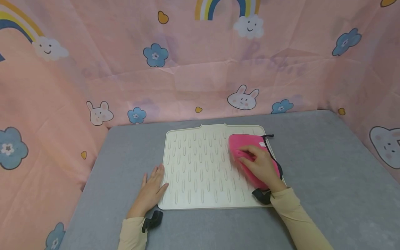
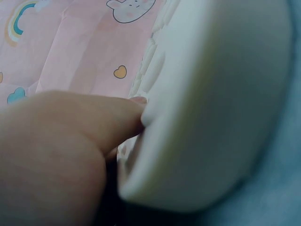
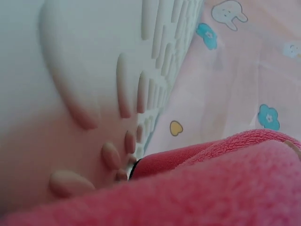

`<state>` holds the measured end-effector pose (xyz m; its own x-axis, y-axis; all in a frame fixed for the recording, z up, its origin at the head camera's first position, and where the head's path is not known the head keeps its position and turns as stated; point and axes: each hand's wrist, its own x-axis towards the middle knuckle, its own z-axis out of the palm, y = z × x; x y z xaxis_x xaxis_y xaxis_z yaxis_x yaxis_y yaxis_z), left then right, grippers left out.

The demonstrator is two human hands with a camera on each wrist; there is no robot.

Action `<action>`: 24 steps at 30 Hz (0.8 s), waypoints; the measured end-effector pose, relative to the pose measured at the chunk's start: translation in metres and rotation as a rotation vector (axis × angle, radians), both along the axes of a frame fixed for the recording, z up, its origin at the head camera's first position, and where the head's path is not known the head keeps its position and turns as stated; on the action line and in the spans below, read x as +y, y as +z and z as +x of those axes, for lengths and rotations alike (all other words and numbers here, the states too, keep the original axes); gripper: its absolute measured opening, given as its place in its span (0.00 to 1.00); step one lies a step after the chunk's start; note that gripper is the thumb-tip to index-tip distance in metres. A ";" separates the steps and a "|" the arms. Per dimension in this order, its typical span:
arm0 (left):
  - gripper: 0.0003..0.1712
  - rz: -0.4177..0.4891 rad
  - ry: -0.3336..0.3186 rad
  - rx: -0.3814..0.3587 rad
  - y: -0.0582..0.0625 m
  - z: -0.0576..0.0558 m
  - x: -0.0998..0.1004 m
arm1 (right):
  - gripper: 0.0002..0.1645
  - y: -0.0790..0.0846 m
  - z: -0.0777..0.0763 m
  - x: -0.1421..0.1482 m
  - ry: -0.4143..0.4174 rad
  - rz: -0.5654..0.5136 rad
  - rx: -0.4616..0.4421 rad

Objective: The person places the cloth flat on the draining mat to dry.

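A pink plush cloth (image 1: 247, 139) with black edging, a small white label and a black loop lies folded over the right side of a white mat (image 1: 200, 189) with raised oval ridges. My right hand (image 1: 260, 166) grips the cloth from above with curled fingers. In the right wrist view the fluffy cloth (image 3: 197, 183) hides nearly all of that hand, close over the ridges. At the mat's left edge rests my left hand (image 1: 151, 191), fingers stretched out along the side. Its thumb (image 2: 117, 115) presses on the rim in the left wrist view.
The mat lies flat on a grey cloth-covered table (image 1: 325, 173). Behind and beside the table hangs a pink printed curtain (image 1: 193, 76) with rainbows, rabbits and flowers. Each wrist carries a black camera mount, such as the left one (image 1: 153, 221).
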<state>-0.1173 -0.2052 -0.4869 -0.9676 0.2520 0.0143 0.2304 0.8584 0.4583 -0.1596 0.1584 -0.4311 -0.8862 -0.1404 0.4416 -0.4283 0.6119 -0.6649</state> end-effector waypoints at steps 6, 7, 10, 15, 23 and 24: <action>0.37 -0.010 0.002 0.004 0.000 0.000 0.000 | 0.14 0.002 -0.001 -0.008 0.036 -0.017 -0.021; 0.38 -0.013 0.004 0.001 -0.001 0.000 0.000 | 0.14 0.002 -0.001 -0.010 0.041 -0.015 -0.015; 0.38 -0.014 0.007 -0.004 -0.001 0.000 0.000 | 0.14 0.003 0.000 -0.016 0.059 -0.016 -0.001; 0.38 -0.015 0.007 -0.008 -0.001 0.000 0.000 | 0.13 0.006 0.002 -0.025 0.081 -0.021 -0.001; 0.37 -0.003 -0.002 0.011 0.001 0.000 0.001 | 0.13 0.008 0.003 -0.038 0.117 -0.024 0.004; 0.37 -0.003 -0.003 0.012 0.001 0.000 0.001 | 0.13 0.008 0.003 -0.039 0.122 -0.024 0.003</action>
